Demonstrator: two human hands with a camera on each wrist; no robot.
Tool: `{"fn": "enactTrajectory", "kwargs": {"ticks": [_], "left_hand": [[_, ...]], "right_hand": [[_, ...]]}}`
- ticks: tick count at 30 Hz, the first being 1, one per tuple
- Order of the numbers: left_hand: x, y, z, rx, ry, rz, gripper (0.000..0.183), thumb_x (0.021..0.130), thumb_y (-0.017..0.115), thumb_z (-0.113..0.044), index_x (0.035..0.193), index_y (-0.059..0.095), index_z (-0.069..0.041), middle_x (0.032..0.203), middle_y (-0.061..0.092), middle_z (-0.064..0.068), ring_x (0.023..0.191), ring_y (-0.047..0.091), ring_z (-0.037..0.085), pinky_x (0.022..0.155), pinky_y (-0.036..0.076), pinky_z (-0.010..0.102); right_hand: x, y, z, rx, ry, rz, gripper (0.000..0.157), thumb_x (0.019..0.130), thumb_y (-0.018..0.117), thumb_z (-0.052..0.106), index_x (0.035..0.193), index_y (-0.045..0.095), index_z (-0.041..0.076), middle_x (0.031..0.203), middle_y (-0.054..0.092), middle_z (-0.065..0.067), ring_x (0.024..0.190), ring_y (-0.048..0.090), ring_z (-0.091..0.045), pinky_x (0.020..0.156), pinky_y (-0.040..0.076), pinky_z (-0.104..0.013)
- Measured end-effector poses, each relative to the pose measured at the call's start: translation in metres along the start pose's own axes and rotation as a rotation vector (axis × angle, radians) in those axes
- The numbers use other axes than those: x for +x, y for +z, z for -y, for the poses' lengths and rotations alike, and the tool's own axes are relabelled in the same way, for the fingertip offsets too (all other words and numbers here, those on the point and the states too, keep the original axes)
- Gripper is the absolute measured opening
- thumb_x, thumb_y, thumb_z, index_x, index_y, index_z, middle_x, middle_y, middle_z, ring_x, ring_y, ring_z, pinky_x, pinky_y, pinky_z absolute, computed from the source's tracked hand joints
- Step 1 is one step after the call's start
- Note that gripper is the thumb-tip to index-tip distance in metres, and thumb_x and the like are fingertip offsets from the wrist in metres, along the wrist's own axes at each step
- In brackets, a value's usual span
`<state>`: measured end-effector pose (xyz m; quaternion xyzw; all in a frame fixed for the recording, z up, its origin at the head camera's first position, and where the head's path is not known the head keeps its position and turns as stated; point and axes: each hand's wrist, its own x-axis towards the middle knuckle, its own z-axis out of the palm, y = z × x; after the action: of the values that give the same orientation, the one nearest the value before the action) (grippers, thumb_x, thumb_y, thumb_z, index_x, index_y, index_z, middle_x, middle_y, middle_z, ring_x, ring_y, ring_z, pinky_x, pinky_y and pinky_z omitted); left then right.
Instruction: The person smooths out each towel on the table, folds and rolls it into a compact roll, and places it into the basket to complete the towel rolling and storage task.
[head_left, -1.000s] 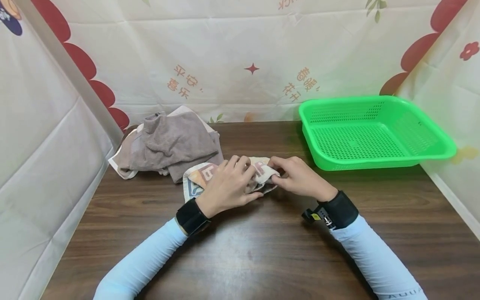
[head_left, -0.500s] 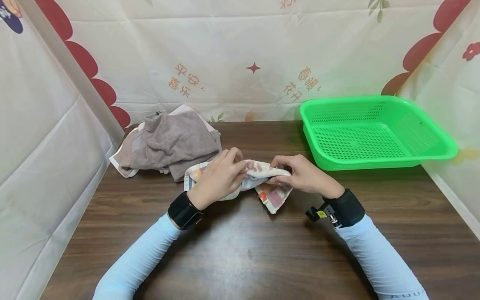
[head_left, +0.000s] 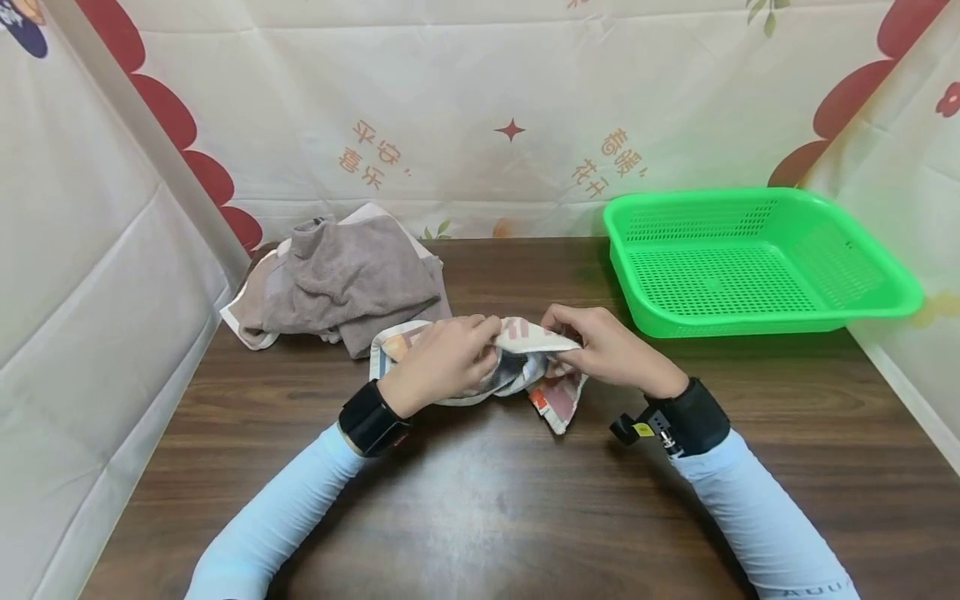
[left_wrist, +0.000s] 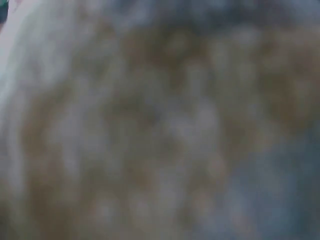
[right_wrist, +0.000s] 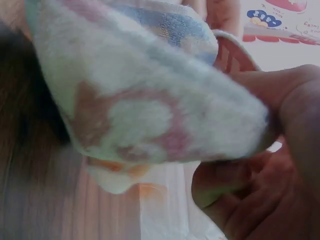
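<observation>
A small printed towel (head_left: 525, 383) lies crumpled on the table between the hands, pale with pink, orange and blue patches. Its upper edge stretches from one hand to the other, and a corner with an orange tag hangs toward the front. My left hand (head_left: 442, 358) grips the towel at its middle, fingertips hidden in the cloth. At the other end, my right hand (head_left: 611, 350) pinches the edge between thumb and fingers. That pinched, folded edge of the towel (right_wrist: 150, 115) shows close up in the right wrist view. Blurred cloth fills the left wrist view.
A pile of grey-brown and white-edged towels (head_left: 352, 283) sits at the back left, almost against the printed towel. A green perforated plastic basket (head_left: 750, 327) stands at the back right on the dark wooden table (head_left: 465, 517). Printed cloth walls enclose the back and sides.
The right hand has moved slightly right with the towel's edge, pulling it longer between the hands. The tagged corner has come into view. The left hand's spread fingers have closed on the cloth.
</observation>
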<state>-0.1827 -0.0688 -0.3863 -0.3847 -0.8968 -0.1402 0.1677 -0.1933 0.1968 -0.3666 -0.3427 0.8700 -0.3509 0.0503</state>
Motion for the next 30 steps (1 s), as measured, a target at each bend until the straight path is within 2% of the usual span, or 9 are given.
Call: {"fn": "enactTrajectory", "kwargs": {"ticks": [4, 6, 10, 15, 19, 22, 25, 27, 30], "left_hand": [[0.000, -0.006, 0.006, -0.104, -0.059, -0.023, 0.010, 0.098, 0.058, -0.009, 0.101, 0.050, -0.012, 0.072, 0.051, -0.003, 0.060, 0.047, 0.012, 0.054, 0.038, 0.028], [-0.001, -0.008, 0.009, -0.129, -0.075, -0.024, 0.007, 0.102, 0.055, -0.009, 0.105, 0.049, -0.011, 0.077, 0.056, -0.002, 0.064, 0.052, 0.012, 0.056, 0.042, 0.029], [-0.006, -0.010, 0.015, -0.123, -0.086, 0.034, 0.007, 0.107, 0.046, -0.011, 0.113, 0.048, -0.010, 0.081, 0.058, -0.001, 0.063, 0.054, 0.013, 0.053, 0.043, 0.027], [-0.020, -0.016, 0.028, -0.111, -0.114, 0.208, 0.024, 0.109, 0.052, -0.034, 0.120, 0.051, -0.013, 0.063, 0.051, -0.003, 0.047, 0.047, 0.011, 0.044, 0.037, 0.026], [-0.031, -0.025, 0.039, -0.126, -0.131, 0.338, 0.035, 0.097, 0.064, -0.055, 0.101, 0.062, -0.020, 0.061, 0.049, -0.008, 0.051, 0.047, 0.008, 0.051, 0.039, 0.027], [-0.037, -0.033, 0.048, -0.102, -0.089, 0.407, 0.033, 0.093, 0.071, -0.053, 0.083, 0.062, -0.022, 0.063, 0.043, -0.012, 0.055, 0.044, 0.007, 0.055, 0.039, 0.027], [-0.041, -0.047, 0.055, -0.122, -0.081, 0.447, 0.033, 0.095, 0.072, -0.043, 0.075, 0.055, -0.024, 0.063, 0.038, -0.013, 0.056, 0.041, 0.006, 0.055, 0.037, 0.027], [-0.043, -0.058, 0.061, -0.160, -0.091, 0.448, 0.032, 0.097, 0.070, -0.035, 0.074, 0.052, -0.023, 0.063, 0.039, -0.012, 0.057, 0.041, 0.006, 0.055, 0.037, 0.027], [-0.044, -0.071, 0.070, -0.188, -0.131, 0.416, 0.027, 0.098, 0.068, -0.028, 0.077, 0.052, -0.022, 0.064, 0.043, -0.011, 0.058, 0.044, 0.007, 0.057, 0.039, 0.029]], "right_hand": [[-0.003, -0.001, -0.002, -0.129, 0.084, 0.070, 0.023, 0.085, 0.082, 0.007, 0.101, 0.068, 0.016, 0.081, 0.071, 0.005, 0.071, 0.062, -0.008, 0.064, 0.052, -0.027], [-0.006, 0.000, -0.004, -0.206, 0.117, 0.096, 0.020, 0.085, 0.083, 0.012, 0.098, 0.069, 0.017, 0.080, 0.069, 0.007, 0.069, 0.059, -0.008, 0.063, 0.049, -0.028], [-0.018, 0.001, -0.014, -0.299, 0.146, 0.036, 0.013, 0.088, 0.076, 0.009, 0.093, 0.068, 0.017, 0.079, 0.066, 0.005, 0.067, 0.054, -0.010, 0.062, 0.044, -0.029], [-0.040, -0.004, -0.026, -0.235, 0.160, -0.087, 0.019, 0.091, 0.065, -0.003, 0.101, 0.065, 0.014, 0.086, 0.069, -0.001, 0.071, 0.055, -0.013, 0.066, 0.044, -0.028], [-0.060, -0.015, -0.029, -0.093, 0.224, -0.050, 0.024, 0.096, 0.058, -0.003, 0.107, 0.065, 0.017, 0.090, 0.070, -0.004, 0.061, 0.053, -0.010, 0.057, 0.046, -0.027], [-0.075, -0.028, -0.030, -0.038, 0.235, 0.029, 0.027, 0.098, 0.055, -0.002, 0.109, 0.066, 0.021, 0.098, 0.070, -0.005, 0.054, 0.048, -0.005, 0.052, 0.044, -0.026], [-0.088, -0.045, -0.032, -0.054, 0.180, 0.093, 0.031, 0.096, 0.058, -0.003, 0.110, 0.068, 0.023, 0.101, 0.069, -0.003, 0.060, 0.047, -0.002, 0.057, 0.043, -0.024], [-0.096, -0.059, -0.033, -0.086, 0.166, 0.100, 0.032, 0.095, 0.061, -0.002, 0.111, 0.069, 0.025, 0.102, 0.069, -0.001, 0.065, 0.049, -0.001, 0.058, 0.044, -0.023], [-0.105, -0.076, -0.034, -0.191, 0.201, 0.044, 0.028, 0.095, 0.065, 0.003, 0.112, 0.070, 0.025, 0.102, 0.071, 0.000, 0.072, 0.054, 0.000, 0.057, 0.045, -0.023]]}}
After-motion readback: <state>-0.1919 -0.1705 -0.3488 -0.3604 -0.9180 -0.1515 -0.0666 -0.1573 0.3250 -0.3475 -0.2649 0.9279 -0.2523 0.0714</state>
